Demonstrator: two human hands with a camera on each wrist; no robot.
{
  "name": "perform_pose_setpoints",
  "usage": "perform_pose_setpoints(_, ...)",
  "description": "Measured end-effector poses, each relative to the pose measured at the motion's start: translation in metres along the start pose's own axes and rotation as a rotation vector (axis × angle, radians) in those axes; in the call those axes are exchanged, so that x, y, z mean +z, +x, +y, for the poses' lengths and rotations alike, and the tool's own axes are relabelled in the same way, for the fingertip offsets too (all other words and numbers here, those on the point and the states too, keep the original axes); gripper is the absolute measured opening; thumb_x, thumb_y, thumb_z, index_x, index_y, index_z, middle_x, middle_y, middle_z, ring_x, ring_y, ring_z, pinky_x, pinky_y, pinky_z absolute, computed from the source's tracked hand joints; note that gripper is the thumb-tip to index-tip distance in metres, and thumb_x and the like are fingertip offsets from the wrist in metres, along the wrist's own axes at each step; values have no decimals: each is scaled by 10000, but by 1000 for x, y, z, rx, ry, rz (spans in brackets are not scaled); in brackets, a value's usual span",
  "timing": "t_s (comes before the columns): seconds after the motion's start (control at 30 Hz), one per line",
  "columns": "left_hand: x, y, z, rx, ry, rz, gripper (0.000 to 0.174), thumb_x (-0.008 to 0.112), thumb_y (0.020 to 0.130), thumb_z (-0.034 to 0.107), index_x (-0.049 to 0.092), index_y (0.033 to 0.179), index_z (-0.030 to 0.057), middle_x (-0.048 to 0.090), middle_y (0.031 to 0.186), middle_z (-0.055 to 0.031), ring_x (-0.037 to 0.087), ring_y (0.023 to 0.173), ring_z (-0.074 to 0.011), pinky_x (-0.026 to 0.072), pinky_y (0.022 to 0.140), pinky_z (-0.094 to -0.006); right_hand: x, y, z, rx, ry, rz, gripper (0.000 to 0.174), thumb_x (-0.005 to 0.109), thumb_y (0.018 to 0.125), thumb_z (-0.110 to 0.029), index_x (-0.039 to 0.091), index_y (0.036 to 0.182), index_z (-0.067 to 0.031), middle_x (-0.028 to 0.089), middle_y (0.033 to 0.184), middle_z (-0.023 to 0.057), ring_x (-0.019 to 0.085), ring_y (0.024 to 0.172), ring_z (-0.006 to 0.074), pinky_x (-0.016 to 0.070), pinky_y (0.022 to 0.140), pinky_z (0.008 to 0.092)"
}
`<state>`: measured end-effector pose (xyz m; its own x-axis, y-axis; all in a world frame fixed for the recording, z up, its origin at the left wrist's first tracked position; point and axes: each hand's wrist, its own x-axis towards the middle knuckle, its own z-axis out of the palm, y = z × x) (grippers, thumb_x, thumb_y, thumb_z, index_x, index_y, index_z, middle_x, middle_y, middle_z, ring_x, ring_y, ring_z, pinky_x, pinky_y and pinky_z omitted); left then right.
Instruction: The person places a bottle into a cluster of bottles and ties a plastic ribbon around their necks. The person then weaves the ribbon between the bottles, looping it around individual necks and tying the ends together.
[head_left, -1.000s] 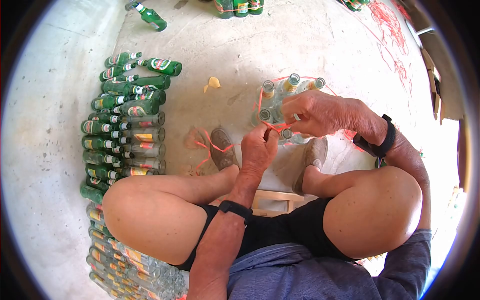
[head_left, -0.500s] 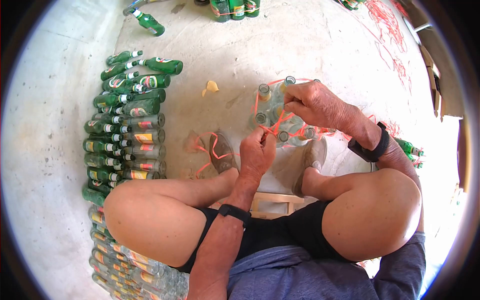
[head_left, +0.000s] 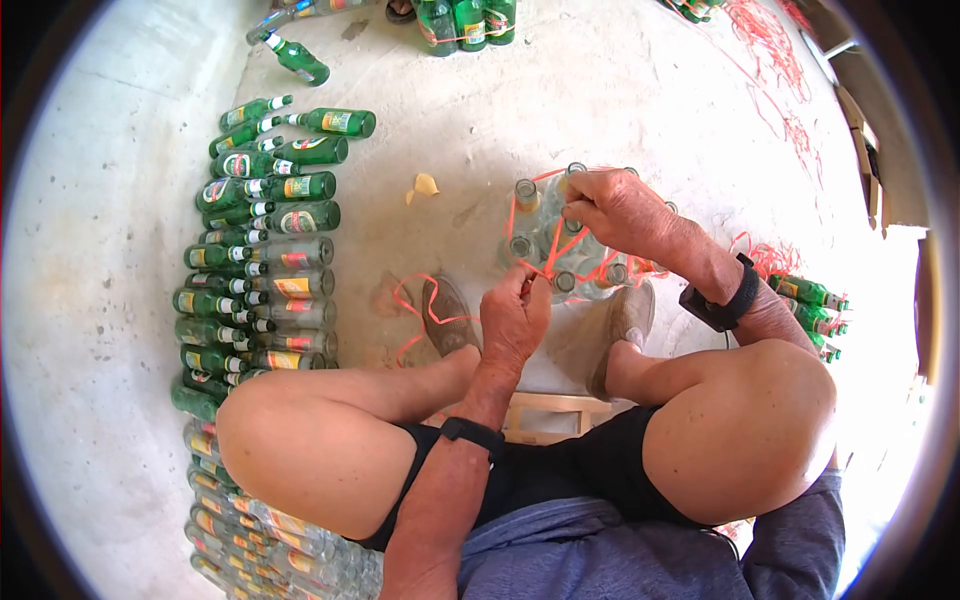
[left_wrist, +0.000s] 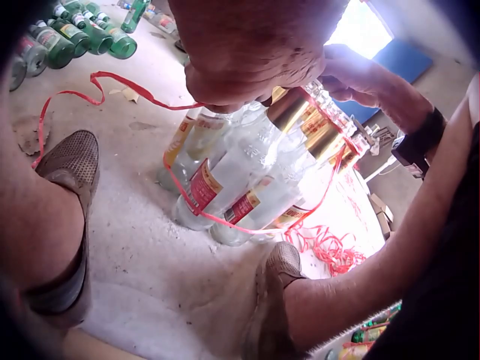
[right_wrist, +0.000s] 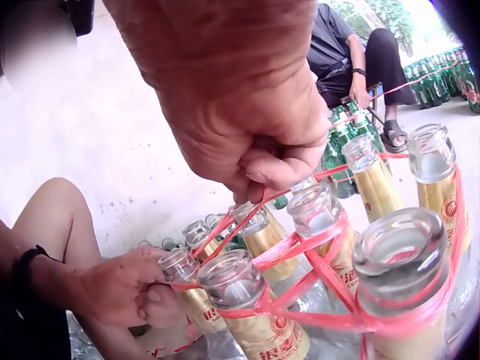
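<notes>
The floor (head_left: 430,120) is used as the working surface, and along its left side many bottles (head_left: 300,285) are laid flat in close rows, presumably so that none can topple and each is easily reached. Between the feet, a group of clear bottles (head_left: 527,195) is stood upright and packed tight, likely so that the necks brace one another. The strand is pinched by the right hand (head_left: 620,208) above the necks, and its other part is gripped by the left hand (head_left: 514,318), lower and beside the near edge of the group; the two holds seem set apart so that slack is taken out. Red tape (right_wrist: 330,322) is crossed between the necks and also passed round the lower bodies, where an even squeeze is probably given. A second person (right_wrist: 328,49) is cut off above the shoulders in the right wrist view. Some of the clear bottles are covered by the right hand, so no sure count can be made. The left fingertips are hidden in the left wrist view, and whether a knot is formed cannot be told.
</notes>
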<state>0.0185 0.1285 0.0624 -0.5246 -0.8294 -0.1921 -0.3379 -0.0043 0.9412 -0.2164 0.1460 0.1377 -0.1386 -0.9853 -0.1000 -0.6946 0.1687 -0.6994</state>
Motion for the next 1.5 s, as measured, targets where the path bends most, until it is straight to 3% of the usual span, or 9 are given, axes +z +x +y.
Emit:
perform_pose_setpoints(0.13, -3, 1, 3, 22, 75, 2, 181, 706, 975, 200, 711, 955, 20, 668, 703, -180, 674, 610, -287, 519, 611, -402, 1, 4, 3, -147, -122, 80, 135, 706, 935, -106, 667, 876, 9, 668, 799, 257, 673, 761, 464, 546, 682, 508)
perform_pose_setpoints(0.53, -3, -1, -2, 18, 2, 10, 161, 667, 1018, 179, 714, 967, 34, 676, 735, -207, 711, 636, -312, 529, 613, -408, 5, 14, -2, -3, -63, 58, 167, 721, 892, -113, 660, 805, 15, 685, 766, 246, 714, 770, 452, 577, 687, 514)
perform_pose_setpoints(0.63, -3, -2, -7, 67, 8, 53, 193, 667, 1033, 160, 705, 958, -13, 629, 712, -122, 558, 642, -132, 497, 623, -339, 6, 13, 0, -46, -81, 68, 120, 716, 891, -87, 677, 830, 9, 669, 768, 243, 690, 736, 448, 561, 673, 498)
perform_pose_setpoints(0.73, -9, 2, -11, 68, 60, 71, 240, 647, 1019, 202, 704, 905, -2, 651, 759, -244, 687, 618, -318, 523, 612, -415, 6, 18, 6, -164, -106, 63, 90, 711, 877, -60, 680, 830, 12, 661, 772, 245, 676, 725, 450, 553, 669, 497)
perform_pose_setpoints(0.93, -24, 1, -9, -107, 60, -1, 277, 655, 994, 214, 703, 868, -28, 649, 754, -252, 657, 620, -289, 523, 628, -422, -1, 18, 7, -184, -157, -32, 55, 699, 863, -30, 688, 831, 13, 675, 789, 245, 690, 750, 448, 557, 677, 501)
perform_pose_setpoints(1.03, -17, 1, -14, -65, 46, 54, 279, 666, 977, 183, 683, 844, -63, 565, 643, -84, 536, 666, -113, 481, 628, -351, 3, 14, 11, -160, -185, -48, 29, 696, 861, -24, 708, 844, -3, 691, 801, 232, 701, 760, 439, 568, 680, 497)
perform_pose_setpoints(1.23, -21, 2, -15, -100, 78, 51, 281, 658, 945, 178, 664, 853, -87, 541, 639, -131, 521, 665, -111, 472, 623, -361, 11, 13, 18, -138, -253, -55, 60, 699, 835, -11, 723, 802, -55, 723, 760, 172, 750, 769, 369, 589, 672, 474)
perform_pose_setpoints(1.33, -22, 0, -16, -119, 196, 27, 277, 654, 940, 206, 717, 849, -48, 659, 779, -286, 663, 639, -349, 524, 651, -450, 11, 11, 16, -139, -222, -54, 64, 687, 842, -8, 736, 838, -48, 716, 786, 185, 733, 755, 378, 585, 677, 478)
perform_pose_setpoints(1.5, -27, 0, -5, -137, 177, 92, 286, 649, 922, 211, 686, 810, -50, 621, 737, -283, 614, 601, -374, 505, 628, -463, 14, 13, 23, -165, -225, -62, 79, 679, 851, -7, 749, 866, -39, 711, 808, 196, 717, 759, 394, 579, 683, 480)
